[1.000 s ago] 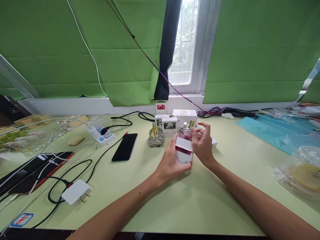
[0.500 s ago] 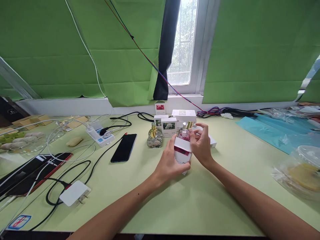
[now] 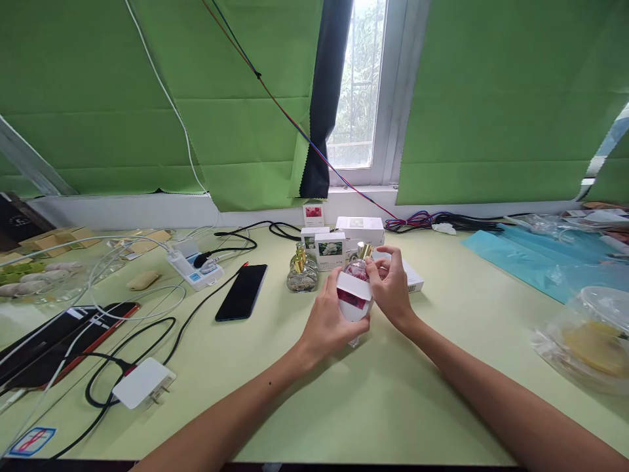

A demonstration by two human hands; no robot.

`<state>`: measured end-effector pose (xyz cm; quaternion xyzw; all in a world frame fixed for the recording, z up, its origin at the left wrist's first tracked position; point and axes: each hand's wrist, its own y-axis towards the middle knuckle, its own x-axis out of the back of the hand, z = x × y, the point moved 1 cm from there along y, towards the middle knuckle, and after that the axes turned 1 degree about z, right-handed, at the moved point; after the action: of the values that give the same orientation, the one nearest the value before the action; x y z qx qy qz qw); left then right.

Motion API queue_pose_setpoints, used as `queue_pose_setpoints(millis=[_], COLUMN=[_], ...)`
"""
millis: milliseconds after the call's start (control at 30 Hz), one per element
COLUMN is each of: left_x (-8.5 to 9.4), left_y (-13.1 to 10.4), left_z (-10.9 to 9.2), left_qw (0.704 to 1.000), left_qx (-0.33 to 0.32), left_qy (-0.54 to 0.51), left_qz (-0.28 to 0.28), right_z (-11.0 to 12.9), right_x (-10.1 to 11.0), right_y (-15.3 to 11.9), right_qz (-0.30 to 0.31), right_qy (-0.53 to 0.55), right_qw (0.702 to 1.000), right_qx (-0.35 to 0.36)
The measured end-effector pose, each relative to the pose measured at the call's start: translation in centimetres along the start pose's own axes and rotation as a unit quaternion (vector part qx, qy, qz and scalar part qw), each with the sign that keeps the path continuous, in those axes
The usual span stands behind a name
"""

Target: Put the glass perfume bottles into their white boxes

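My left hand [image 3: 327, 321] is wrapped round a small white box [image 3: 354, 296] with a dark red picture on its front, tilted just above the table. Behind the box's top edge, my right hand [image 3: 390, 288] pinches a glass perfume bottle [image 3: 358, 269] with a gold cap and pinkish contents. The box hides the bottle's lower part. To the left stand clear perfume bottles [image 3: 302, 278] with gold caps, one behind the other. A white box with a white-flower picture [image 3: 331, 254] is upright beside them.
Behind are a wider white box [image 3: 361, 229] and a red-flower box [image 3: 313, 214]. A flat white box [image 3: 413, 278] lies right of my right hand. A phone [image 3: 242, 292], power strip [image 3: 194, 269] and white charger [image 3: 144, 383] lie left; blue sheets [image 3: 515, 262] and a plastic tub [image 3: 604, 311] lie right.
My right hand has shifted slightly left and down, bringing the gold-capped perfume bottle closer in behind the white box. The view has moved a little.
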<state>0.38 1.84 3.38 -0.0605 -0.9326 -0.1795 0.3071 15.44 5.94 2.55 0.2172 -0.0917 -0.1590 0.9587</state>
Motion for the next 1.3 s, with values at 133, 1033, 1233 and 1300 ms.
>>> queue_pose_setpoints(millis=[133,1033,1233,1300], left_x=[0.17,0.20,0.25,0.26], left_y=[0.01,0.26,0.14,0.11], left_z=[0.02,0.72,0.71,0.72], left_qw=[1.000,1.000,1.000,1.000], left_qx=[0.016,0.005,0.007,0.005], left_qy=[0.006,0.019,0.024,0.023], left_qz=[0.000,-0.019,-0.018,-0.018], right_z=[-0.06,-0.01,0.07,0.03], right_x=[-0.08,-0.21,-0.17,-0.18], right_y=[0.05,-0.17,-0.15,-0.07], right_qz=[0.014,0.051,0.049,0.047], right_qy=[0.015,-0.029,-0.043,-0.053], right_qw=[0.999,0.998,0.997,0.997], right_qx=[-0.025,-0.038,-0.043,-0.043])
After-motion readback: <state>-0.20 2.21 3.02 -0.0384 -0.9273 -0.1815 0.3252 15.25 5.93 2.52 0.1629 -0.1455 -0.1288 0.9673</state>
